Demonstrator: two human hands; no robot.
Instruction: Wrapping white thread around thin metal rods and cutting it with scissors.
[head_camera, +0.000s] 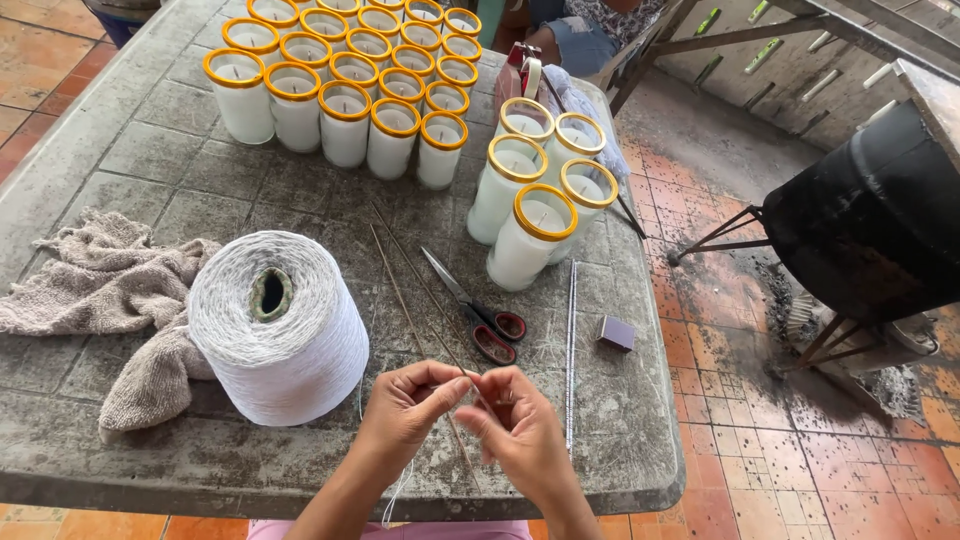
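Both our left hand (405, 405) and right hand (515, 425) pinched white string (400, 490) beside the yarn cone (280, 325) on the tabletop (150, 150).

I am pinching a thin white string (470, 378) between the fingertips of both my hands, held taut at the near edge of the counter. Its loose end (397, 497) is hanging down past my left wrist, below the counter's edge.
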